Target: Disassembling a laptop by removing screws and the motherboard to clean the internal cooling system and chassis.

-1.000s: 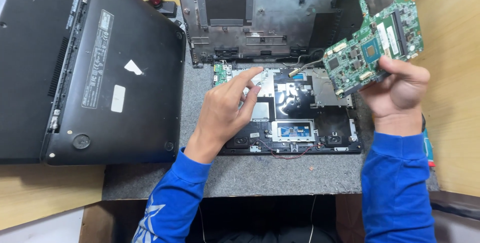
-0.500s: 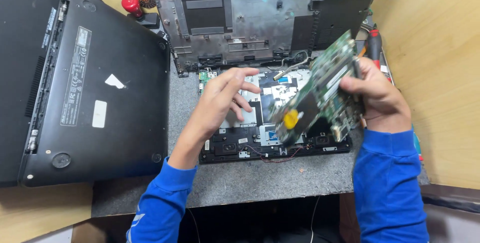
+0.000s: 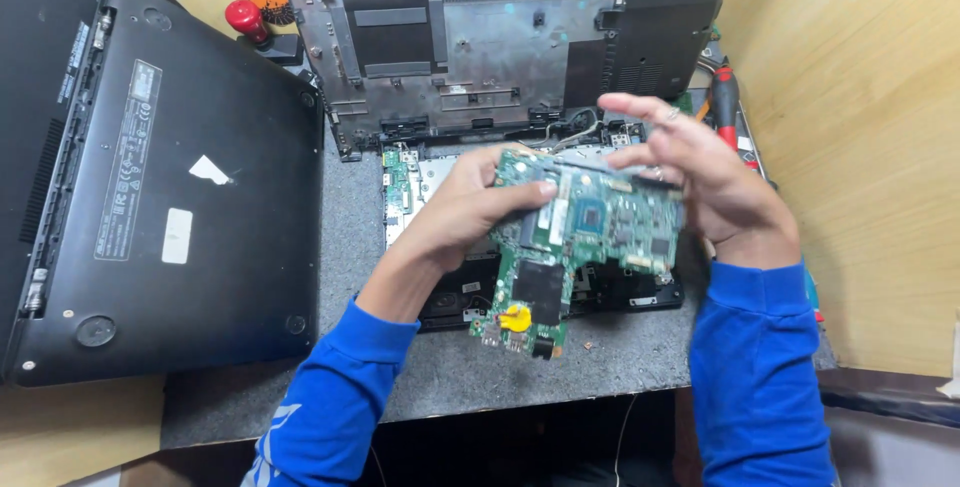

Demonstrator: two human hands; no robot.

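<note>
Right now a green circuit board is held up in the air by both hands, just above the open laptop base on the grey worktop. The left hand is closed on the board's left edge, with the thumb laid on top. The right hand is closed on the right edge, and its fingers are stretched over the top side. The board is judged to be light, thin and stiff (but easy to crack if it is bent). Many small parts and a round yellow battery are seen on it, so it is best gripped by the bare edges, not by the parts. A closed black laptop is lying upside down at the left, well apart from the board. A grey laptop cover is propped behind it.
</note>
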